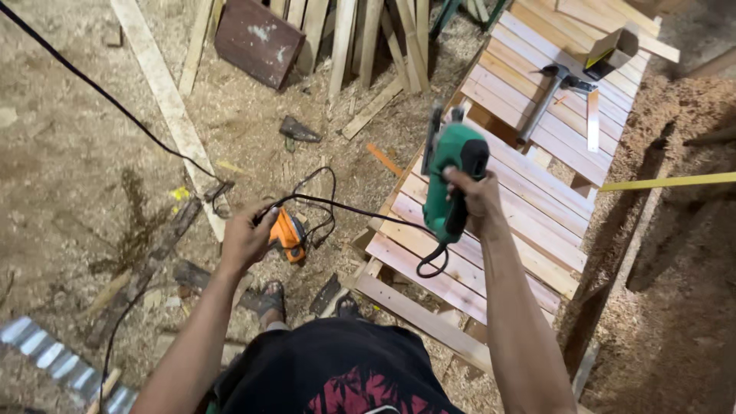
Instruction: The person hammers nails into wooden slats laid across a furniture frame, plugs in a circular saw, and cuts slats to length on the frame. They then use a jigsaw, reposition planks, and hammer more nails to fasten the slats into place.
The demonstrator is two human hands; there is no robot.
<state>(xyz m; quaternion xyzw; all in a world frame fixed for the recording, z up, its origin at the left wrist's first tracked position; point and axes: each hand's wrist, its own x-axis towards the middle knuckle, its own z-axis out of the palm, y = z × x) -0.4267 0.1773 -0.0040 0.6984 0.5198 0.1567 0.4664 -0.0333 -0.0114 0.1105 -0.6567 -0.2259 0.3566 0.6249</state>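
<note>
My right hand point(477, 201) grips a green and black power tool point(452, 172) by its handle and holds it up above a slatted wooden pallet point(529, 184). Its black cord point(360, 208) runs left to my left hand point(245, 238), which is closed around the cord. Just right of that hand, on the ground, lies an orange power tool point(290, 234) with its own coiled cord. My sandalled feet point(270, 299) stand on the sawdust at the pallet's near corner.
A hammer point(553, 90) and a small open cardboard box point(611, 50) lie on the pallet's far end. Loose boards point(165, 92) and a brown panel point(257, 40) lie on the sawdust floor. A yellow strip point(667, 182) crosses at right; corrugated metal point(54, 360) sits at lower left.
</note>
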